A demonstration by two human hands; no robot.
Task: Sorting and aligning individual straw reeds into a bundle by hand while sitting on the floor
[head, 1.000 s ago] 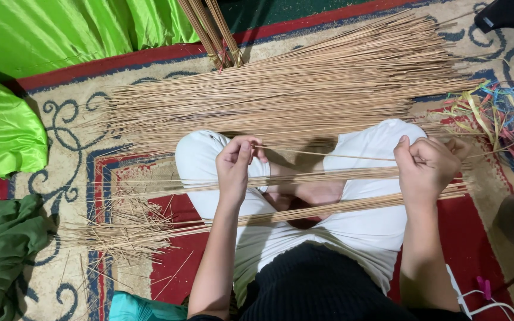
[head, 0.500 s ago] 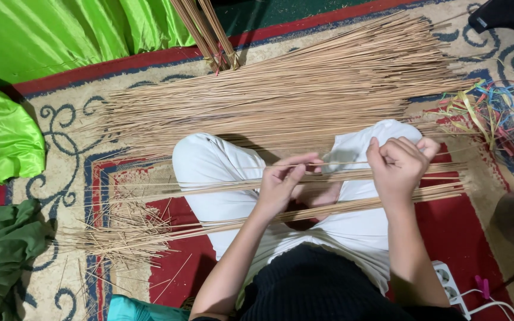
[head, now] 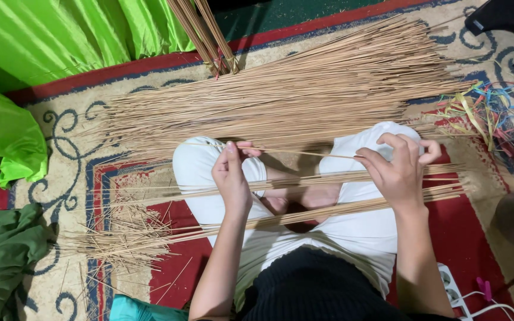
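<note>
I sit cross-legged on a patterned carpet in white trousers. My left hand (head: 232,174) and my right hand (head: 401,169) pinch the two ends of one thin tan stick (head: 304,153), held level above my knees. Two thin bundles of the same sticks (head: 328,208) lie across my lap under my hands. A large loose pile of long tan sticks (head: 292,98) spreads over the carpet just beyond my knees.
Short broken stick scraps (head: 123,235) litter the carpet at left. Bright green cloth (head: 43,53) lies at the far left, dark green cloth (head: 1,255) at the near left. Coloured plastic strips (head: 495,113) lie at right, a white power strip (head: 456,291) by my right hip.
My left hand, which had slid right along the stick toward my right hand, has moved back left. The hands are again spread apart along the stick.
</note>
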